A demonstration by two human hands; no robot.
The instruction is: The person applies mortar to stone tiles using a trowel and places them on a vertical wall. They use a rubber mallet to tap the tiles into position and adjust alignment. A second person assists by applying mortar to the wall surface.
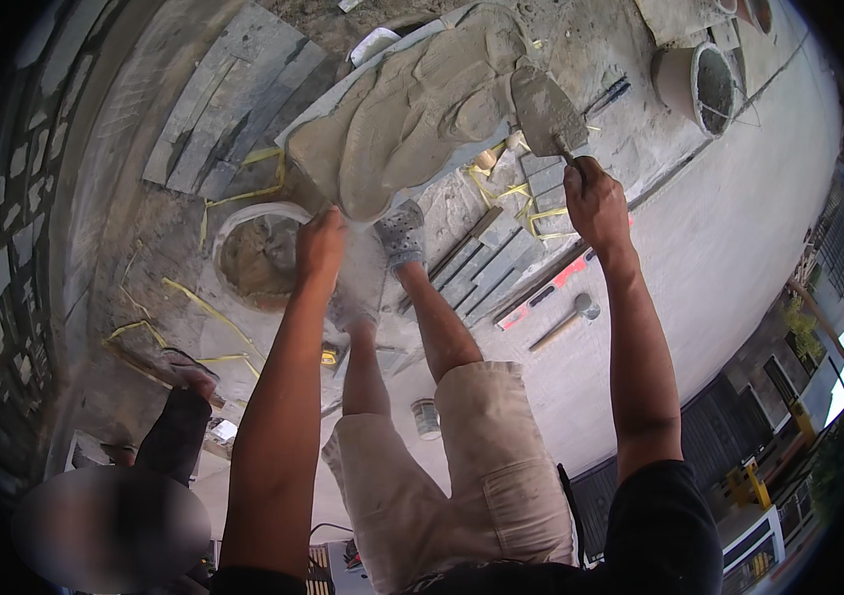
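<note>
Across the top middle lies a long stone panel (293, 129), its face covered with a thick, ridged layer of wet grey mortar (402, 109). My left hand (321, 243) is closed at the panel's near left corner, with the fingertips partly hidden. In my right hand (598, 203) is the handle of a trowel (548, 114), wrapped by the fingers. The trowel's mortar-smeared blade points away from me, at the right end of the panel; whether it touches the mortar I cannot tell.
A mortar bucket (261, 258) stands beside my left hand. Stacked stone strips (234, 94) lie far left, more strips (491, 263) near my feet. Right of these are a red level (546, 290), a mallet (571, 319) and another bucket (700, 89). Another person (179, 431) is at lower left.
</note>
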